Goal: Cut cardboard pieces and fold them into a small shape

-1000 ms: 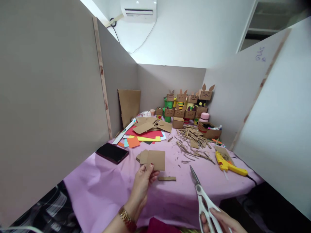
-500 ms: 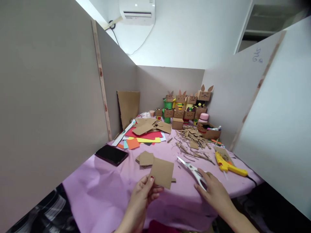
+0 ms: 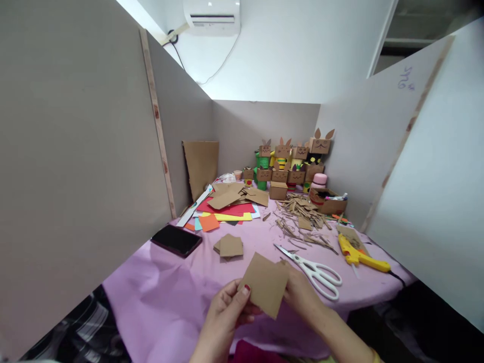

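Note:
My left hand (image 3: 234,305) pinches a square piece of brown cardboard (image 3: 264,287) by its left corner, thumb on top. My right hand (image 3: 300,287) is at the square's right edge, closed against it, with its fingertips partly hidden behind the card. White-handled scissors (image 3: 315,272) lie on the cloth just beyond the right hand, blades pointing away to the left. A small stack of cardboard squares (image 3: 230,246) rests on the cloth ahead of the left hand.
A black phone (image 3: 177,240) lies at left, below coloured paper (image 3: 227,207) and cardboard sheets. Cardboard scraps (image 3: 302,214) spread across the middle right. A yellow glue gun (image 3: 361,256) sits at the right edge. Cardboard animal figures (image 3: 282,156) stand at the back between grey partitions (image 3: 264,118).
My right hand has let go of the scissors, leaving them on the cloth, and moved left to the cardboard square. The square has turned and shifted slightly right and nearer.

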### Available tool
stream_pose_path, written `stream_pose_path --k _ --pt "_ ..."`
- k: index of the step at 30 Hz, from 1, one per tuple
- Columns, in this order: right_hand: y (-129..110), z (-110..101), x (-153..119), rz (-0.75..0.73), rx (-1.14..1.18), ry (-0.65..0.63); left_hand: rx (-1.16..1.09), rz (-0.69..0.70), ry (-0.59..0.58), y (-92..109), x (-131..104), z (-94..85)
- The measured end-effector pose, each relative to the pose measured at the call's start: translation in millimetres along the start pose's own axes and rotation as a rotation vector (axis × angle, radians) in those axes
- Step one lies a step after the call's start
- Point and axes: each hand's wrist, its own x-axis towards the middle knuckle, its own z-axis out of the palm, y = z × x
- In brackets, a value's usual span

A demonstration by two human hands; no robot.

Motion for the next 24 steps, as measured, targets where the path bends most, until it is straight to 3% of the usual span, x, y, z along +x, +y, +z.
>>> stream_pose_path --k 4,7,9,10,14,17,24 --pt "-2 -34 6 0.227 0.125 0.195 0.024 -0.002 -0.048 -4 0 -1.6" --pt "-28 -46 -8 0.310 0.305 0.037 0.032 0.017 -0.103 -7 1 1.4" --pt "-47 -42 -21 0.425 0.580 -0.196 0.014 0.038 -0.130 -8 0 4.7" --pt "-55 -38 -27 0.466 0.714 -0.217 -0.013 0.045 -0.149 -9 -2 6.4" --pt "-69 -20 -40 0.570 0.956 -0.045 -0.165 0.069 -0.250 -14 -8 11.0" --pt "-68 -13 -44 0.625 1.003 0.019 -0.144 0.079 -0.234 -21 -8 9.1" --pt "-57 8 -52 0.634 1.057 -0.006 -0.017 0.025 -0.135 -41 4 -2.7"
